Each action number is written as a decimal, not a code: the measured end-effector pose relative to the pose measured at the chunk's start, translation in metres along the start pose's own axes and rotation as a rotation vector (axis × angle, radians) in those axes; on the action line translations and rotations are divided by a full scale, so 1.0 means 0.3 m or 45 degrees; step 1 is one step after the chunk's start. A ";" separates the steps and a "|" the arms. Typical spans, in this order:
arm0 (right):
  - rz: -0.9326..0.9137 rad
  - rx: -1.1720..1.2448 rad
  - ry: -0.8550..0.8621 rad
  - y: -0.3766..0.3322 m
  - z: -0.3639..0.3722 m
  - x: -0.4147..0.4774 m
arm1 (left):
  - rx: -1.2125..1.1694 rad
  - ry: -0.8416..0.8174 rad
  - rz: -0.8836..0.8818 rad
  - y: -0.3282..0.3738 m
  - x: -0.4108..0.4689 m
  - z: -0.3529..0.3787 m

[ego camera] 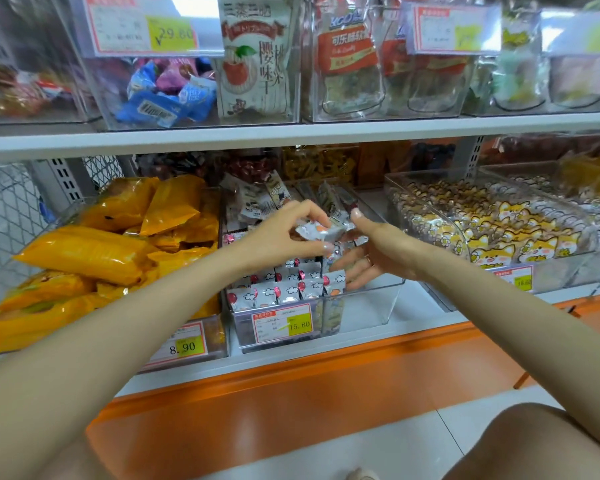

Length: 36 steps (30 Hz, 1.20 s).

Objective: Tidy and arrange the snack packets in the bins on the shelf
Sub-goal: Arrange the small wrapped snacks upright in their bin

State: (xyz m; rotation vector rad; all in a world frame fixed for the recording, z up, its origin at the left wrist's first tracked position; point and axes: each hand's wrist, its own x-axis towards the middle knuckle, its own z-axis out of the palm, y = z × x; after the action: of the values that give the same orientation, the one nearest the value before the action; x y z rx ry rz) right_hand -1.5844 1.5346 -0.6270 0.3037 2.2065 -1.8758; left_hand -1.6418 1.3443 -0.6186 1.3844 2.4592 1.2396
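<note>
**A:** What does the packet you've picked up look like?

**B:** It's a small silvery-white packet [321, 232] with an orange patch, crinkled and lying roughly level. You have it raised above the middle clear bin [371, 306] on the lower shelf [413, 323].

**A:** And your hands?

**B:** Your left hand [281, 233] pinches the packet's left end between curled fingertips and thumb. Your right hand [371, 251] is spread, with nothing in its grasp. Its thumb points up just beside the packet's right end, though I can't tell if it touches. Its straight fingers reach down into the bin next to an upright packet [335, 282].

**A:** What's in that bin?

**B:** Rows of similar packets [278, 292] stand upright along its left side, showing red and cloud prints. Loose ones [257, 202] are heaped at the back. A price label [283, 323] on the front reads 15.80.

**A:** And around it?

**B:** The bin to your left holds long yellow packets [84, 251] and is tagged 8.90 [184, 346]. The bin to your right is packed with dog-print packets [499, 233] in orange and white. On the upper shelf [291, 136], clear bins hold blue wrapped sweets [160, 105] and a tall white bag [253, 64].
</note>
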 end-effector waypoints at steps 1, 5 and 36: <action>0.021 0.015 -0.006 0.000 0.001 -0.001 | 0.029 -0.021 0.017 -0.003 0.004 0.011; 0.052 -0.024 0.019 0.003 0.001 0.001 | 0.051 -0.163 0.057 0.014 0.007 0.038; -0.568 -0.332 0.260 -0.036 -0.053 -0.018 | -0.178 -0.517 -0.377 -0.015 -0.019 0.025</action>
State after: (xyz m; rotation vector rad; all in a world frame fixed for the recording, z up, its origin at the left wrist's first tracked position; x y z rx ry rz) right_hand -1.5832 1.5484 -0.6128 -0.0545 2.8100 -1.7831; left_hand -1.6386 1.3435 -0.6286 1.0620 2.1533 0.9367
